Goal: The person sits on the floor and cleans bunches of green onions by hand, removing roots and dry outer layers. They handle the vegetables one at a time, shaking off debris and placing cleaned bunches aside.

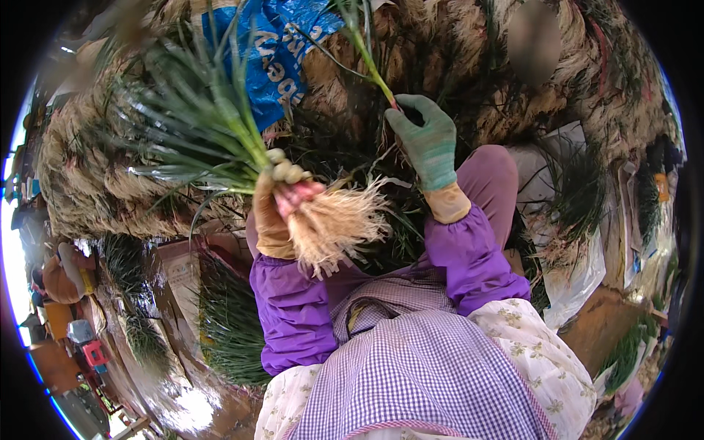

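Observation:
In a tan glove, my left hand [270, 212] is closed around a thick bunch of green onions [242, 129]. Its dark green leaves fan out to the upper left, while reddish bulb ends and pale stringy roots [335, 223] hang toward the right. My right hand [430, 137], in a green-and-tan glove, pinches a single onion stalk [374, 71] between thumb and fingertips near its reddish base. That stalk's leaves point up and left. Below the hands, dark loose leaves [385, 242] lie between my knees.
Root-out heaps of onions [137, 187] stretch across the far side. A blue printed plastic sheet [269, 60] lies on them. More onion bundles rest at left [231, 324] and right [577, 192], the latter by white plastic sheeting [577, 280]. A red stool-like object [94, 352] stands far left.

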Demonstrator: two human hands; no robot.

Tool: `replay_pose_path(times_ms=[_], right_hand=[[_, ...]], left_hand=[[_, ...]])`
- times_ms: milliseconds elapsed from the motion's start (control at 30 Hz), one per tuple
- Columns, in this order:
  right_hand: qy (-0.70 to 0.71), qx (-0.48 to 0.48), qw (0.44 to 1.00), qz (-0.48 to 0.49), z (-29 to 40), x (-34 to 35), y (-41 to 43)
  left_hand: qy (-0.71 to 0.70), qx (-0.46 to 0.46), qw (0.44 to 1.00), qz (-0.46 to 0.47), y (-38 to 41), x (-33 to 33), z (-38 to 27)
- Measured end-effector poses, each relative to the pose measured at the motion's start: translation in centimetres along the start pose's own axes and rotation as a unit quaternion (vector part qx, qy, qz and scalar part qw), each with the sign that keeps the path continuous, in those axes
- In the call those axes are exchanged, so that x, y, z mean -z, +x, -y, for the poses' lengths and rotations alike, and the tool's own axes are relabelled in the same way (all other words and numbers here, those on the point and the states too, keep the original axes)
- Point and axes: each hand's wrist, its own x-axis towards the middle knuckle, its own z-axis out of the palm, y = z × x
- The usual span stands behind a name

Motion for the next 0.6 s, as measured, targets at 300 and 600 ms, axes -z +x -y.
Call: replay_pose_path(times_ms=[300,600], right_hand=[[-0.199,0.275,0.930,0.140,2.1,-1.8,-5.9],[0.052,-0.206,0.889,0.405,1.0,-3.7,2.3]], left_hand=[[0.184,0.101,0.957,-0.199,0.5,0.8,3.5],[0.102,0.106,0.952,-0.270,0.4,0.0,4.1]])
